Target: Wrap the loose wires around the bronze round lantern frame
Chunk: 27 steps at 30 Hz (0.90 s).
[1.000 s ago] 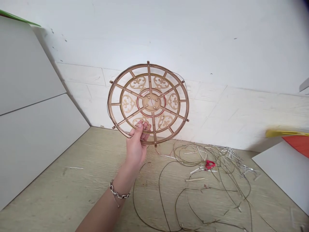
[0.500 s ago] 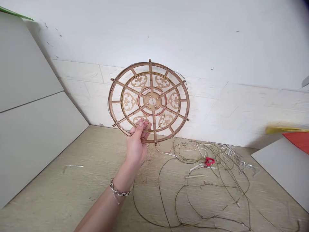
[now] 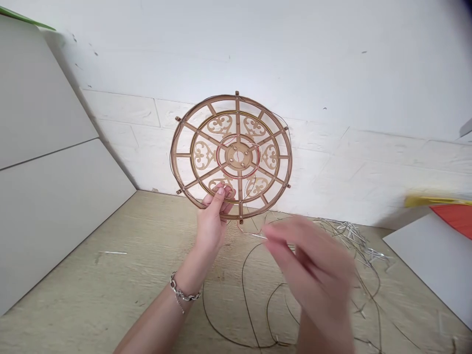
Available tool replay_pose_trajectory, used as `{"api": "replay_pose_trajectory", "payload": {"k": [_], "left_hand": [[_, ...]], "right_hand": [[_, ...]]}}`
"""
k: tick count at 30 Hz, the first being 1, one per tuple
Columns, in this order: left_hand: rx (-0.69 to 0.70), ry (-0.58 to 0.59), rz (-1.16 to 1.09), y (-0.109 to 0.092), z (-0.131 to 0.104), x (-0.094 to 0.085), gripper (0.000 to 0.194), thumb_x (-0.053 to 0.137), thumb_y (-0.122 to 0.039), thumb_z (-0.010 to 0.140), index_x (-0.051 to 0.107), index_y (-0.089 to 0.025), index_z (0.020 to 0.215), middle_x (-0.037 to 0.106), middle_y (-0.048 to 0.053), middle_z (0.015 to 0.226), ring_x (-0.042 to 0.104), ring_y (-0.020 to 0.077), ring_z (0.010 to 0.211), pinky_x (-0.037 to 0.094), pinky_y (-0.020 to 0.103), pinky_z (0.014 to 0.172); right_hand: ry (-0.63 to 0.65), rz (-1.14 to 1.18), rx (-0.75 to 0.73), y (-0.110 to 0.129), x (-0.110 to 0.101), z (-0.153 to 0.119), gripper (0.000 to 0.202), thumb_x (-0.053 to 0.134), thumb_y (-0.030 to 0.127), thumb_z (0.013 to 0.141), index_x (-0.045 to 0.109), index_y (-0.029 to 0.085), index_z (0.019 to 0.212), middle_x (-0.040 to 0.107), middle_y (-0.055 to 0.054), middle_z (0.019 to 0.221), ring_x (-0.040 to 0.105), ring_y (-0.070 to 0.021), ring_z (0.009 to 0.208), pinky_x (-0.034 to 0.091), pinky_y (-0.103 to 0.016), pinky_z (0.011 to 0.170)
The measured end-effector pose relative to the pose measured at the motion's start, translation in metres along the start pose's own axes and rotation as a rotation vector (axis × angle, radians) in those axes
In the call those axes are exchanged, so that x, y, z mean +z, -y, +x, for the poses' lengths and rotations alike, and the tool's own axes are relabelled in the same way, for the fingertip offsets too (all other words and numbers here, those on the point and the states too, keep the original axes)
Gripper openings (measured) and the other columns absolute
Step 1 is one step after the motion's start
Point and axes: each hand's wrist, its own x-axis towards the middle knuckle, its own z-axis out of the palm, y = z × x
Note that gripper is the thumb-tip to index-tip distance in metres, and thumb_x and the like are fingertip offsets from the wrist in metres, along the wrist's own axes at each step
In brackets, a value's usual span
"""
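My left hand (image 3: 214,216) grips the lower rim of a round gold-brown openwork frame (image 3: 239,124), thumb in front, and holds it upright above the table. Spokes, scroll ornaments and small lugs make up the frame. Thin dark wire (image 3: 170,164) runs loosely round its outer rim, and reddish wire (image 3: 218,164) rings the hub. To the lower right of the frame, my right hand (image 3: 309,270) is smeared by motion, apart from the frame. Its thumb and fingers appear pinched together; what they hold, if anything, cannot be made out.
Loose dark wire (image 3: 248,305) curls across the wooden table (image 3: 92,305). Several thin white and silvery strips (image 3: 350,236) lie in a pile at the right. A single thin strip (image 3: 115,252) lies at left. Grey panels (image 3: 55,221) and a white wall (image 3: 228,44) bound the space.
My right hand has come into view from the lower right, covering part of the wire tangle. The frame, still in my left hand, has shifted slightly to the right.
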Motion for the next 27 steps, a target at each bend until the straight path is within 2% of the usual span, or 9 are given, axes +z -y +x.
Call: {"api": "replay_pose_trajectory", "payload": {"k": [1,3,6,11,27], "left_hand": [[-0.001,0.004,-0.003,0.0,-0.001,0.0,0.018,0.07,-0.023,0.065,0.064,-0.018,0.082,0.067,0.001,0.082,0.063,0.0118,0.081,0.044,0.028,0.085],[-0.008,0.006,-0.01,0.0,-0.002,0.001,0.02,0.07,-0.023,0.065,0.063,-0.017,0.083,0.067,0.001,0.081,0.063,0.0128,0.082,0.045,0.03,0.085],[-0.029,0.0,-0.012,0.0,-0.002,0.001,0.021,0.07,-0.022,0.065,0.063,-0.016,0.084,0.067,0.002,0.082,0.063,0.0133,0.082,0.045,0.031,0.085],[-0.041,-0.003,-0.004,0.002,0.0,-0.001,0.023,0.07,-0.022,0.065,0.063,-0.017,0.086,0.067,0.003,0.084,0.063,0.0143,0.085,0.044,0.032,0.087],[-0.013,-0.01,0.0,-0.001,0.001,-0.001,0.022,0.07,-0.023,0.065,0.065,-0.018,0.086,0.066,0.002,0.087,0.061,0.0128,0.086,0.045,0.028,0.082]], "right_hand": [[0.083,-0.233,-0.156,-0.006,0.006,0.011,0.017,0.063,0.028,0.074,0.067,0.03,0.091,0.063,-0.002,0.082,0.058,-0.0167,0.075,0.048,-0.031,0.068],[0.169,-0.613,-0.318,-0.02,0.016,0.03,0.021,0.052,0.026,0.083,0.065,0.027,0.099,0.062,-0.004,0.083,0.058,-0.0163,0.076,0.046,-0.029,0.069],[0.22,-0.809,-0.387,-0.042,0.025,0.043,0.026,0.042,0.024,0.088,0.061,0.022,0.105,0.061,-0.006,0.086,0.058,-0.0167,0.08,0.045,-0.028,0.069],[0.21,-0.796,-0.405,-0.057,0.027,0.043,0.023,0.041,0.024,0.089,0.062,0.021,0.098,0.059,-0.005,0.083,0.058,-0.0158,0.078,0.044,-0.028,0.072],[0.199,-0.642,-0.352,-0.054,0.031,0.042,0.01,0.049,0.02,0.082,0.059,0.019,0.081,0.055,-0.002,0.077,0.053,-0.0128,0.071,0.042,-0.022,0.061]]}}
